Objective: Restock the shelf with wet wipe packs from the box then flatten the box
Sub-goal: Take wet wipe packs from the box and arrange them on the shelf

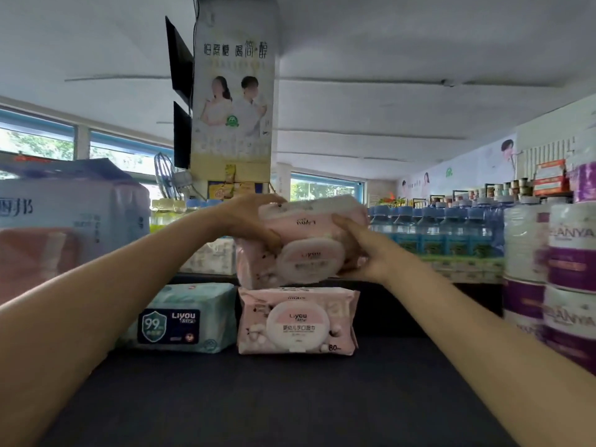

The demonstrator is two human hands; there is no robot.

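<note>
Two pink wet wipe packs held stacked above a dark shelf top (290, 398), seen from the head camera. Dim shop interior behind: white ceiling, a pillar with a poster (233, 101), windows along the far wall, a small fan (167, 177) beside the pillar.

Left hand (248, 222) curled round the left end of the upper pack (309, 217), thumb at the front, fingers over the top: grip pinching that pack. Right hand (367, 253) clasping the right end of the lower held pack (290, 262), fingers pressed against both packs. Long axis of both held packs running left to right, slightly tilted; round lid of the lower one facing the camera, lettering on the upper one upside down.

Directly below, apart from the held pair, a third pink pack (296, 321) standing on the shelf, lid forward, long axis left to right. Just beside it on the left, a teal wipe pack (183, 319).

Open dark surface in front of the standing packs and to their right. Bounded left by large tissue bundles (64, 217), right by purple-and-white paper rolls (561, 262). Beyond the rear edge, blue bottled water (451, 227) in rows.
</note>
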